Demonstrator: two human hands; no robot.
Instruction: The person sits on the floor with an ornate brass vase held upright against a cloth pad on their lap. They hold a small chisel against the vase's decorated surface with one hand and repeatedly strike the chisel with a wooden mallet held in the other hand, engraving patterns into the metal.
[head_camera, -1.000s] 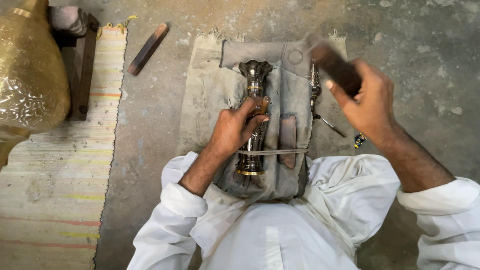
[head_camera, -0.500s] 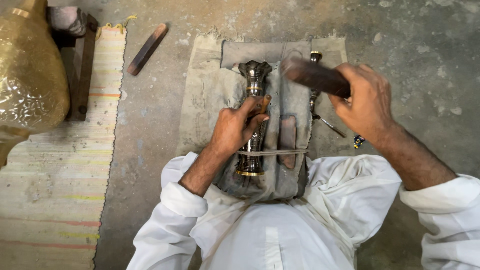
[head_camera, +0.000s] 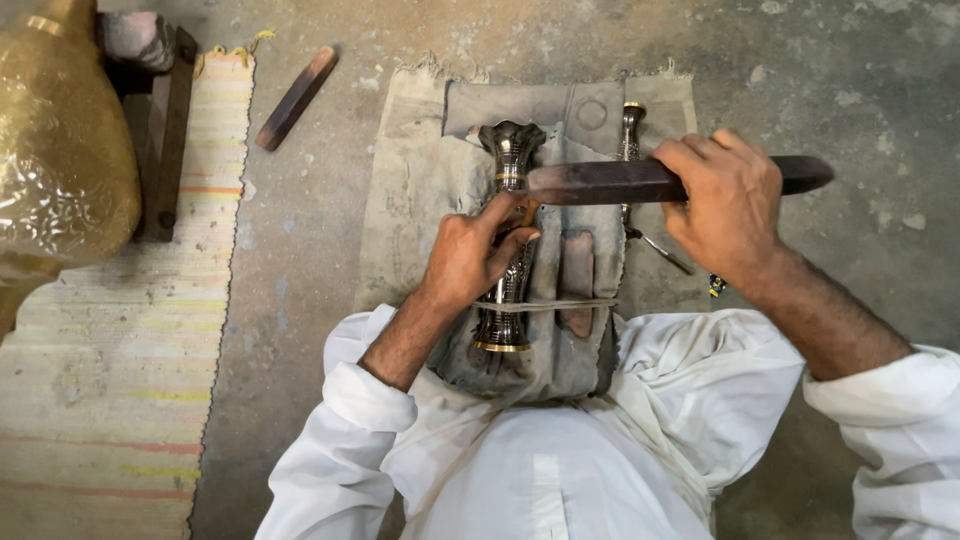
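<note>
A dark engraved metal vase with brass bands lies lengthwise on a grey cloth pad over my lap, held down by a thin cord. My left hand rests on the vase's middle and pinches a short brownish chisel against it. My right hand grips a long dark wooden bar, held level, its left end just above the chisel and the vase's neck.
A second slim metal piece and a thin tool lie on the pad to the right. A wooden stick lies on the concrete floor. A large brass vessel, a dark wooden block and a striped mat are on the left.
My right hand has swung the wooden bar down and to the left, from raised at the upper right to level over the chisel. The left hand and vase stayed put.
</note>
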